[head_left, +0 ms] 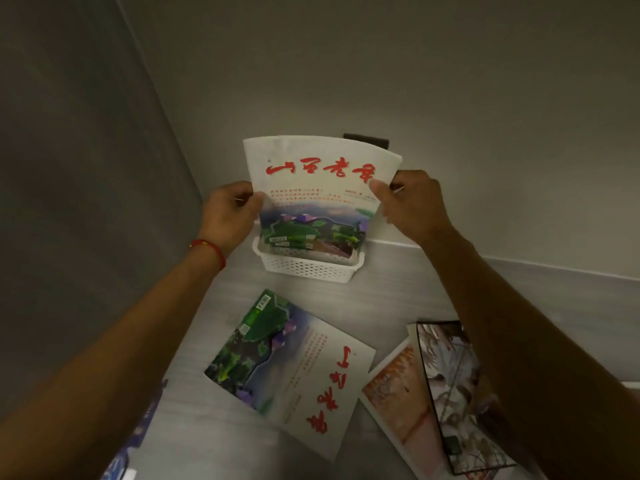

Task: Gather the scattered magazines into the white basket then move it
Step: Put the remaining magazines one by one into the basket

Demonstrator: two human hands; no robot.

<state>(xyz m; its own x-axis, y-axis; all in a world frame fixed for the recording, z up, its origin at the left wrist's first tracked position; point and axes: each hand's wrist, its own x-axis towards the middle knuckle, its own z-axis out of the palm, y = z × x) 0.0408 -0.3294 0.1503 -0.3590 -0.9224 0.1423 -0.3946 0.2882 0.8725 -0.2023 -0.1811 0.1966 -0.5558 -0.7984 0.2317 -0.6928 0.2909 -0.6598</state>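
Note:
A white magazine (320,188) with red brush lettering and a green landscape stands upright, its lower end inside the white basket (308,266) on the floor against the wall. My left hand (230,211) grips its left edge and my right hand (410,202) pinches its right edge. Other magazine edges show in the basket behind it. A matching magazine (291,365) lies flat on the floor nearer to me. To its right lie an orange-toned magazine (398,389) and a dark-bordered illustrated one (453,393), partly under my right forearm.
A blue-covered item (145,424) lies at the lower left by a grey wall panel (86,202). The white wall (450,98) and its skirting run behind the basket. A dark plate (367,140) sits on the wall behind the magazine top. The floor is pale wood.

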